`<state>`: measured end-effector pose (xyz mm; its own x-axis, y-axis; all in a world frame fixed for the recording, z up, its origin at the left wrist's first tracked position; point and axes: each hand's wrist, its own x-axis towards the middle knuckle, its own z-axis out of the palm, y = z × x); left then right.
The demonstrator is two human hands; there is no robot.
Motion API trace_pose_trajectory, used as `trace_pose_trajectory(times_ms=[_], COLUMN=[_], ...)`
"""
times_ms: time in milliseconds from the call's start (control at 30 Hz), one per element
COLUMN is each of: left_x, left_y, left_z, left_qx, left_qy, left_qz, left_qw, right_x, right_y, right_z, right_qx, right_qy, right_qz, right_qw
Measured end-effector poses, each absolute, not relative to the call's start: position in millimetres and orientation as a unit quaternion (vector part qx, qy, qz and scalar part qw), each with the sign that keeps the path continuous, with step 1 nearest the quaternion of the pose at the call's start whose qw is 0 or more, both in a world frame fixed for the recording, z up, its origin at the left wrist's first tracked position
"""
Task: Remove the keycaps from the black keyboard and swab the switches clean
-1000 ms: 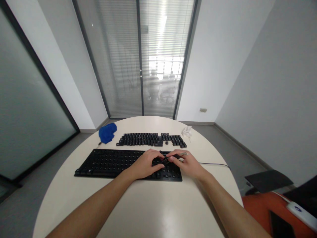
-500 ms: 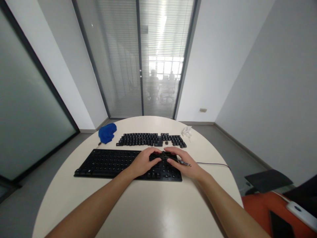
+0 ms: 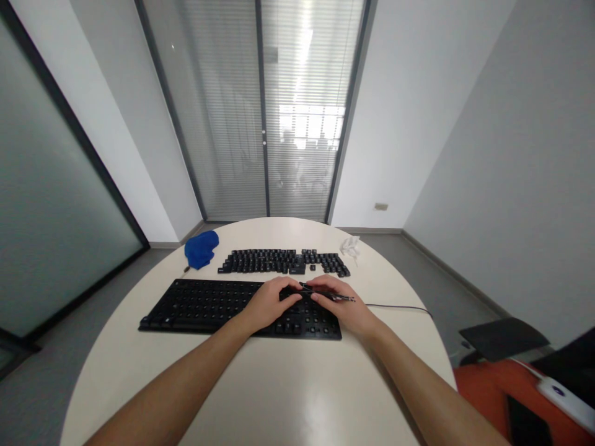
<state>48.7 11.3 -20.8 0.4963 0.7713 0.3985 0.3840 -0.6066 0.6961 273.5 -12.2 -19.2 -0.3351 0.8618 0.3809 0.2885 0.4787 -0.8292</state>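
Note:
A black keyboard base (image 3: pixel 199 306), its keycaps mostly off, lies on the round table with both my hands over its right part. Between the thumb and fingers of my right hand (image 3: pixel 346 303) is a thin dark tool (image 3: pixel 341 297) with a shiny end pointing right; its exact kind is unclear. My left hand (image 3: pixel 269 303) rests over the keyboard with thumb and index finger curled toward the tool's left end. Whatever sits between those fingertips is too small to make out. Several keycaps (image 3: pixel 292 328) remain along the near right edge of the base.
Loose black keycaps (image 3: pixel 263 261) lie in rows behind the keyboard. A blue cloth bag (image 3: pixel 201 249) is at the back left, crumpled white tissue (image 3: pixel 350 246) at the back right. A black cable (image 3: pixel 400 306) runs off the table's right edge, near an orange chair (image 3: pixel 483 393).
The tool in my right hand has turned a little, and its shiny right end sits slightly higher and further left. My left hand is almost still.

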Motion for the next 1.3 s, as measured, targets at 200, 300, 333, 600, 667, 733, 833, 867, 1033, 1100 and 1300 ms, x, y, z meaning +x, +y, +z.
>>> trace_pose_trajectory(times_ms=[200,300,333,600,667,733,833,867,1033,1100,1300], left_x=[50,50,50,49,49,50,51,51,51,51,48], left_y=[11,11,11,8,7,6,6,7,11,13,22], left_z=[-23,-24,-24,-21,-20,-19,-19,-20,-23,-25,-28], left_qx=[0.822,0.816,0.815,0.841,0.842,0.841,0.823,0.813,0.774,0.764,0.730], left_qy=[0.374,0.372,0.370,0.382,0.394,0.397,0.391,0.381,0.326,0.325,0.371], left_qz=[0.348,0.352,0.352,0.315,0.308,0.305,0.325,0.337,0.360,0.367,0.415], left_qw=[0.252,0.268,0.273,0.218,0.204,0.207,0.254,0.284,0.407,0.419,0.398], right_x=[272,273,274,273,272,271,271,271,267,265,268], right_y=[-11,-8,-7,-7,-10,-12,-15,-16,-20,-21,-19], right_z=[-19,-21,-22,-22,-21,-21,-19,-19,-13,-11,-13], right_qx=[-0.422,-0.437,-0.437,-0.396,-0.386,-0.382,-0.373,-0.370,-0.361,-0.357,-0.374], right_qy=[-0.716,-0.694,-0.688,-0.671,-0.672,-0.674,-0.677,-0.683,-0.727,-0.731,-0.743], right_qz=[0.342,0.357,0.365,0.438,0.454,0.464,0.472,0.472,0.439,0.434,0.384], right_qw=[0.439,0.446,0.451,0.448,0.439,0.429,0.423,0.419,0.386,0.387,0.400])
